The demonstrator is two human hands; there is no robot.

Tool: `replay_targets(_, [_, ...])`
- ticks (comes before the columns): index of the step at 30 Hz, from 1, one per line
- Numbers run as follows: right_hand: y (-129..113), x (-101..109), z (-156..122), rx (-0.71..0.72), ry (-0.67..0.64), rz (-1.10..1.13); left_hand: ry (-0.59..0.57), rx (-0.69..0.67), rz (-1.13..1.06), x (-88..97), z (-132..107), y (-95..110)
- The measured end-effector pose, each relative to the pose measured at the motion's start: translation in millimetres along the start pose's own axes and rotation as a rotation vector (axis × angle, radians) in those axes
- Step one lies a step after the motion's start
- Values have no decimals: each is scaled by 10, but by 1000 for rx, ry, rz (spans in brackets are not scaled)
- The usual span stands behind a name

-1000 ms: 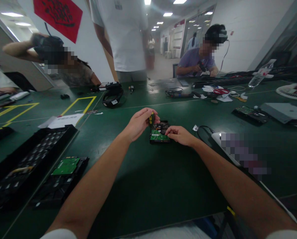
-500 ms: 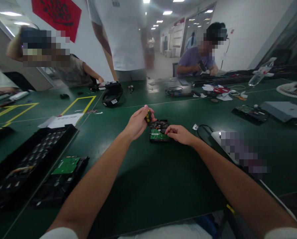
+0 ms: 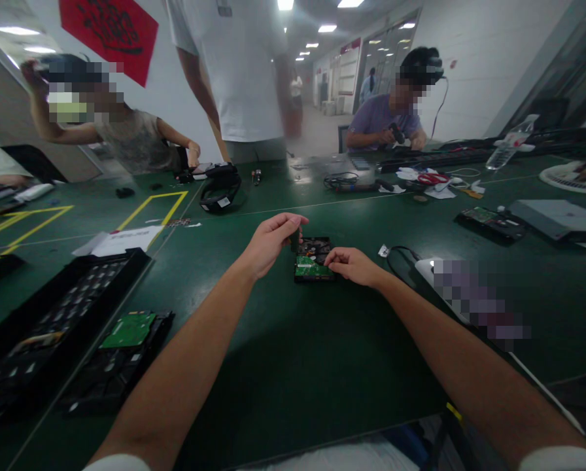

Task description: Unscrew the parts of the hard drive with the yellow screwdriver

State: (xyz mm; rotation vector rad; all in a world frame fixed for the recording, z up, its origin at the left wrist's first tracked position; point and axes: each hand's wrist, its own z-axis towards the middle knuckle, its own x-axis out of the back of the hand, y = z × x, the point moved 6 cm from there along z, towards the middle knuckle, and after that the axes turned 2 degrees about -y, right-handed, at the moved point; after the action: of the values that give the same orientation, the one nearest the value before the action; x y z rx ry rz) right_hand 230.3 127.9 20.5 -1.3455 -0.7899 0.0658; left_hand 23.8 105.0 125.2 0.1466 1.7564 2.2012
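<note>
In the head view a hard drive (image 3: 313, 268) with a green circuit board lies flat on the green table in front of me. My left hand (image 3: 275, 242) is closed round the handle of a screwdriver (image 3: 294, 244) at the drive's upper left; most of the tool is hidden by the fingers, and its tip does not show. At the drive's right edge, my right hand (image 3: 350, 265) has thumb and fingers pinched on it.
Another hard drive (image 3: 129, 330) and a long black tray (image 3: 62, 320) are at left. To the right lie a further drive (image 3: 490, 222), a grey metal box (image 3: 558, 219) and a white power strip (image 3: 435, 275) with its cable. Other people sit and stand across the table.
My left fingers have shifted on the screwdriver, the index finger now stretched over its top, and the yellow of the handle is no longer visible. My right hand stays at the drive.
</note>
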Motion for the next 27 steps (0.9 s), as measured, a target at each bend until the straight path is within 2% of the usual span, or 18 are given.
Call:
replay_targets(14, [13,-2,14,-12,5,-4,107,3,-237,-26,48,-81])
replay_targets(21, [-15,-2,3,-20,6,-4,102,-58,-148,-25,32,-70])
replay_targets(27, [-46,-3,-6,-10,-8,6,58,-42,-104,-41,9,-46])
